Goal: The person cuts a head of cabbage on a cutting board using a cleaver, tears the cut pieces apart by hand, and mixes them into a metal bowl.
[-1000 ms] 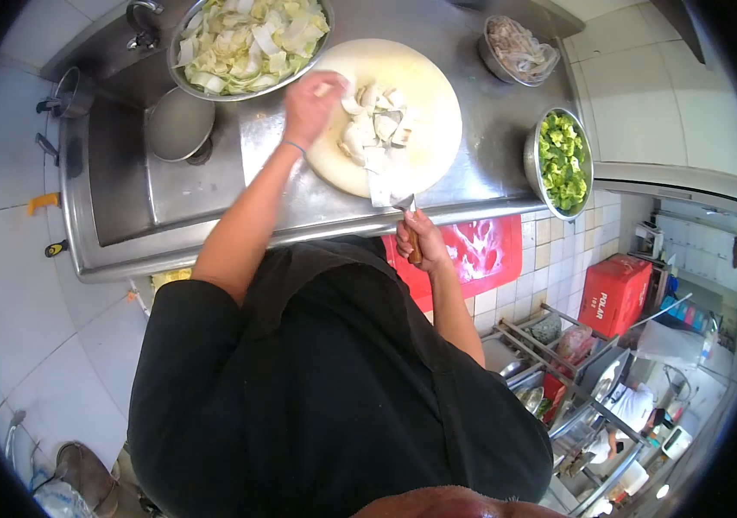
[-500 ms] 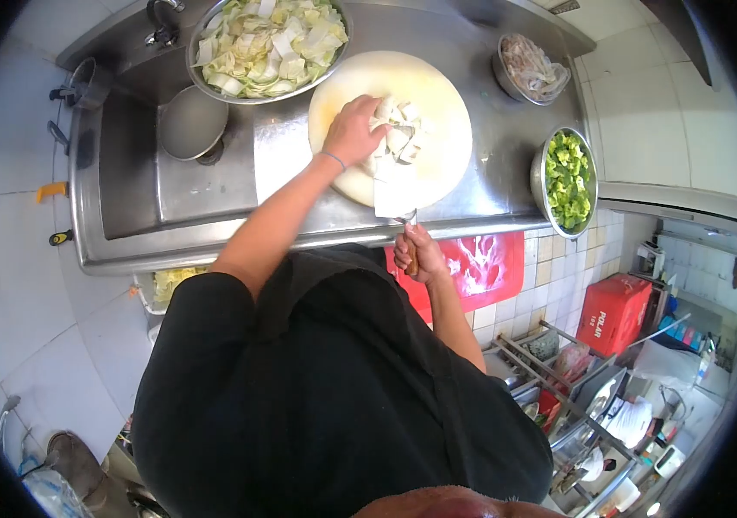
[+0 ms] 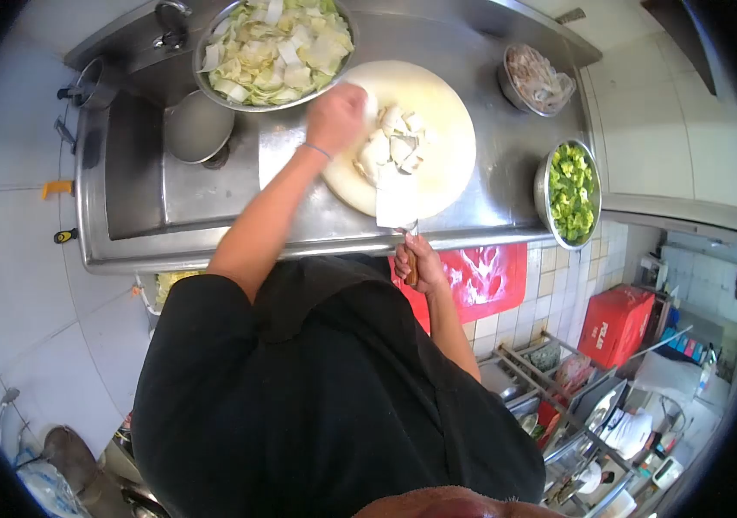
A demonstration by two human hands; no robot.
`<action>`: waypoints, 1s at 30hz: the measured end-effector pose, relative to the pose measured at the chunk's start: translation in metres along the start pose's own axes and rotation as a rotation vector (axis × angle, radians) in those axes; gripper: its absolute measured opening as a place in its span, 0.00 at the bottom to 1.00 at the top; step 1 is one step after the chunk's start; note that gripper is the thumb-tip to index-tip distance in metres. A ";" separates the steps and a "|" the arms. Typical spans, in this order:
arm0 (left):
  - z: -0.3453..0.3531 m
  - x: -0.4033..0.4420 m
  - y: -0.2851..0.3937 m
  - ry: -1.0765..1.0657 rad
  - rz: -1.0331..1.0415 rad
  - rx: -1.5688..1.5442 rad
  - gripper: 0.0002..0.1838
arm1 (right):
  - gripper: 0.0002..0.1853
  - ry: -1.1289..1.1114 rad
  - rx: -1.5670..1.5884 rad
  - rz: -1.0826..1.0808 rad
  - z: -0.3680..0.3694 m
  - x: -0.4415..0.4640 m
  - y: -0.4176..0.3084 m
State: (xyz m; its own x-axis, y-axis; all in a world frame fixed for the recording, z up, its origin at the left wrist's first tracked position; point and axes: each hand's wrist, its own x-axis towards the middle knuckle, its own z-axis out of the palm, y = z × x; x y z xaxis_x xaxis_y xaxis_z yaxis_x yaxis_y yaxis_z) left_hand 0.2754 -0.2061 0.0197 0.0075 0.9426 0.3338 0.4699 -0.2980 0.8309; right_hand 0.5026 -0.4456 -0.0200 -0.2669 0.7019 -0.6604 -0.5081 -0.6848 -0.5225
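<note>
My right hand (image 3: 420, 262) is wrapped around the wooden handle of a cleaver, below the sink counter's front edge. The cleaver's broad blade (image 3: 395, 198) lies across the near rim of the round cutting board (image 3: 448, 155), with its far end by the food. Chopped white vegetable chunks (image 3: 399, 142) sit heaped on the board; their exact kind is unclear. Over the board's left rim, my left hand (image 3: 336, 119) is closed and blurred by motion, with a white vegetable chunk (image 3: 371, 104) at its fingertips.
A large metal bowl (image 3: 256, 107) of cut cabbage stands behind my left hand. Right of the board are a bowl of pale strips (image 3: 515, 97) and a bowl (image 3: 543, 192) of broccoli. A sink basin (image 3: 135, 173) lies left, with a red crate (image 3: 614, 324) farther right.
My left hand has lifted off the chopped chunks and moved left and away toward the cabbage bowl, with a white chunk in it. My right hand and the cleaver stay nearly in place.
</note>
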 end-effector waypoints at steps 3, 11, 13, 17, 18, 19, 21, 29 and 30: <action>-0.045 0.048 -0.026 0.094 0.031 0.089 0.13 | 0.15 0.011 -0.003 0.000 -0.005 -0.001 0.003; 0.040 -0.023 0.005 -0.416 0.059 0.284 0.45 | 0.12 -0.004 0.037 0.033 0.001 0.002 -0.001; 0.055 -0.044 0.025 -0.472 0.076 0.412 0.42 | 0.12 0.006 0.030 0.043 0.004 0.005 -0.003; 0.084 -0.060 0.008 -0.397 0.143 0.425 0.29 | 0.12 -0.009 0.011 0.052 0.008 0.011 -0.006; 0.085 -0.061 0.006 -0.380 0.171 0.395 0.27 | 0.12 -0.029 0.005 0.051 0.008 0.011 -0.007; 0.086 -0.060 0.005 -0.358 0.201 0.367 0.26 | 0.13 -0.034 0.021 0.034 0.008 0.011 -0.007; 0.084 -0.063 0.009 -0.365 0.195 0.388 0.22 | 0.14 -0.048 0.051 0.002 0.009 0.008 -0.004; 0.103 -0.056 0.025 -0.061 0.431 0.214 0.13 | 0.10 0.157 -0.142 -0.099 0.018 -0.025 -0.023; 0.100 -0.050 0.031 -0.046 0.445 0.186 0.12 | 0.12 0.271 -0.186 -0.190 0.016 -0.028 -0.023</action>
State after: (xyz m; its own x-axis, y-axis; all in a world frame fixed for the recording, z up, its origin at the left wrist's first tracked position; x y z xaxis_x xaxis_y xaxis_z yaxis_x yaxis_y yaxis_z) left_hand 0.3779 -0.2478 -0.0161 0.2808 0.7364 0.6155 0.5621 -0.6460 0.5165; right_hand 0.5091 -0.4463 0.0195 0.0565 0.7598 -0.6477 -0.3641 -0.5884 -0.7220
